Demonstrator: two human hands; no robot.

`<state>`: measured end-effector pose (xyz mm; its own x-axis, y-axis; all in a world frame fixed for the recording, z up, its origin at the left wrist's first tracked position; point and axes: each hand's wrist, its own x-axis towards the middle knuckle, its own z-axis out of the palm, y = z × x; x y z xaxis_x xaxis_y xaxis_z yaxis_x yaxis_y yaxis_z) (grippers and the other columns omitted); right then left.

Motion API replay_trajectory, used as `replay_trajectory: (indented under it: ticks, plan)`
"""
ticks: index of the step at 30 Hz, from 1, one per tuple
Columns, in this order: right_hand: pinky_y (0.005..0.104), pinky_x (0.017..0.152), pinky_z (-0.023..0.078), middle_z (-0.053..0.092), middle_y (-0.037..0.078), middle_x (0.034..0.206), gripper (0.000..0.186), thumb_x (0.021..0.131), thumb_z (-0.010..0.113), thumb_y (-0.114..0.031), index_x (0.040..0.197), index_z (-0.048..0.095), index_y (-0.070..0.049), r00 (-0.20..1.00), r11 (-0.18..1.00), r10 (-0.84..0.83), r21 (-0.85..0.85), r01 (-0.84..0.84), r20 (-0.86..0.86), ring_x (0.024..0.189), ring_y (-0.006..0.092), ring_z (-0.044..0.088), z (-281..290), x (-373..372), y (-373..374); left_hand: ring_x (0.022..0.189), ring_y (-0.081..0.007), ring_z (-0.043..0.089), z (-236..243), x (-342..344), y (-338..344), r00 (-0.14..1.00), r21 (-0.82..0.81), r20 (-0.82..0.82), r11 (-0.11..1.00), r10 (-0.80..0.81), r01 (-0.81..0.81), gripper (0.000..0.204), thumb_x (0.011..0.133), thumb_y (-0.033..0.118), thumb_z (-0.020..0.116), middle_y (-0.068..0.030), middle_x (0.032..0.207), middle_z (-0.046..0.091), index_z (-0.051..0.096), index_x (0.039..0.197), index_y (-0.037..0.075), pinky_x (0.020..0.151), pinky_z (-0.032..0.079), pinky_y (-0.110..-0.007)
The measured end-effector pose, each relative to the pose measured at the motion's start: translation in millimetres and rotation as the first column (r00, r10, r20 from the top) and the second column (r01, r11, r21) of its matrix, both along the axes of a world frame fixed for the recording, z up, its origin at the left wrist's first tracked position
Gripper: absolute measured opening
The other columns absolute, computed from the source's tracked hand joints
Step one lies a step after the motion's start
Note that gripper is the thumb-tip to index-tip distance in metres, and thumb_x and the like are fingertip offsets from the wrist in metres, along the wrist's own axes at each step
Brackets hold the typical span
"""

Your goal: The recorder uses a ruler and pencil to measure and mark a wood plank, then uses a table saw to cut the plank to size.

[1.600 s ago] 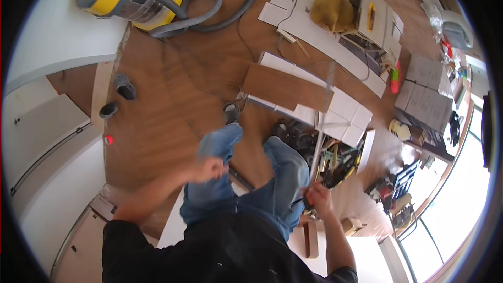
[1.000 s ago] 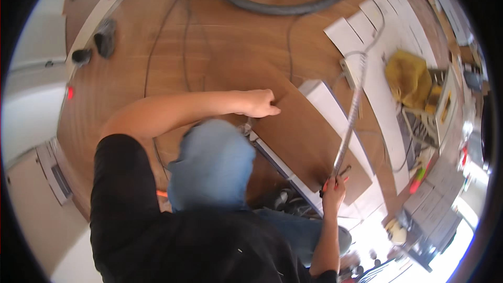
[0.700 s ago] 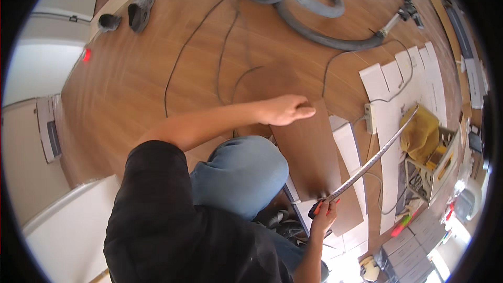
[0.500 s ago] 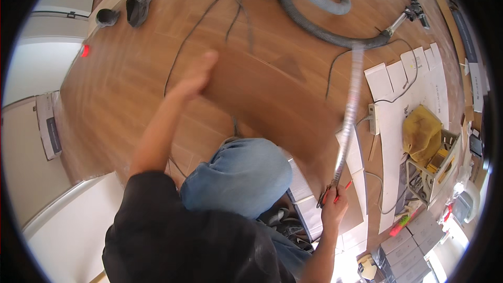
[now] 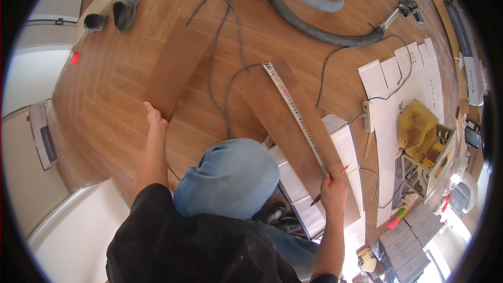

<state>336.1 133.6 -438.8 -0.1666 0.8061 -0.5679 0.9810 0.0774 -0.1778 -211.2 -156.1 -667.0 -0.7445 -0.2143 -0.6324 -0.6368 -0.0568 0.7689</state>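
Note:
My left hand (image 5: 156,116) grips the near end of a brown floor plank (image 5: 177,71), which is tilted away over the floor on the left. A second brown plank (image 5: 262,107) rests across a pack of planks in white cardboard (image 5: 301,215) to the right of my knee. The extended blade of a tape measure (image 5: 298,118) runs lengthwise over it. My right hand (image 5: 334,193) closes around the near end of the tape, its case mostly hidden. A slim red pencil-like stick (image 5: 344,169) and a dark pointed tip (image 5: 315,200) poke out of the same hand.
A grey vacuum hose (image 5: 319,34) curls at the back right, ending in a floor nozzle (image 5: 411,6). Black cables (image 5: 212,68) cross the wooden floor. Flattened cardboard (image 5: 390,141), a power strip (image 5: 368,117) and a yellow tool bag (image 5: 416,128) lie right; shoes (image 5: 126,9) stand back left.
The plank in my left hand has swung from the middle to the left, uncovering the other plank. The tape blade has come down onto that plank, its far end shifting left.

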Motion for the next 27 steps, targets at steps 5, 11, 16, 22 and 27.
replay_trajectory:
  ticks: [5,11,16,22,27]
  plan:
    - [0.0566,0.078,0.053,0.071,0.027,0.093,0.026,0.101,0.056,-0.027,0.109,0.070,-0.006,0.999,0.999,0.050,0.000,-0.050,-0.001,0.088,0.0483,0.069,-9,-2,9,0.142,-0.0302,0.049,-30,12,8,0.997,-0.008,-0.029,0.997,-0.072,0.072,0.084,0.107,0.066,0.040,-0.0129,0.161,0.046,0.040,0.156,-0.002,0.118,0.040,-0.042]
    - [0.0572,0.077,0.054,0.071,0.027,0.089,0.023,0.101,0.058,-0.026,0.105,0.071,-0.008,0.996,0.990,0.074,0.121,-0.068,-0.040,0.086,0.0480,0.069,-13,4,12,0.143,-0.0311,0.048,-20,12,14,0.987,0.104,0.087,0.987,-0.135,0.126,0.077,0.109,0.059,0.041,-0.0127,0.162,0.044,0.037,0.158,0.000,0.118,0.040,-0.042]
    - [0.0571,0.078,0.054,0.072,0.026,0.089,0.021,0.101,0.057,-0.026,0.102,0.069,-0.008,0.997,0.993,0.054,0.107,-0.048,-0.061,0.088,0.0478,0.070,-13,9,14,0.136,-0.0336,0.053,28,13,43,0.838,-0.582,0.143,0.640,-0.527,0.501,0.060,0.109,0.040,0.052,-0.0183,0.152,0.053,0.045,0.152,-0.002,0.115,0.043,-0.044]
    - [0.0567,0.082,0.055,0.073,0.025,0.095,0.024,0.101,0.056,-0.030,0.105,0.068,-0.010,0.999,0.996,-0.023,0.081,0.025,-0.024,0.092,0.0465,0.070,-8,17,11,0.128,-0.0338,0.060,129,94,214,0.137,-0.549,-0.285,0.279,-0.949,0.788,0.058,0.099,0.028,0.071,-0.0233,0.138,0.063,0.054,0.146,-0.001,0.110,0.045,-0.043]
    - [0.0546,0.086,0.056,0.074,0.022,0.101,0.027,0.101,0.054,-0.034,0.109,0.069,-0.013,0.993,0.994,-0.105,-0.039,0.102,-0.055,0.097,0.0438,0.071,-15,42,13,0.126,-0.0233,0.061,112,114,276,-0.045,-0.057,-0.144,-0.037,-0.989,0.998,0.066,0.096,0.020,0.075,-0.0175,0.137,0.064,0.047,0.153,-0.001,0.104,0.050,-0.035]
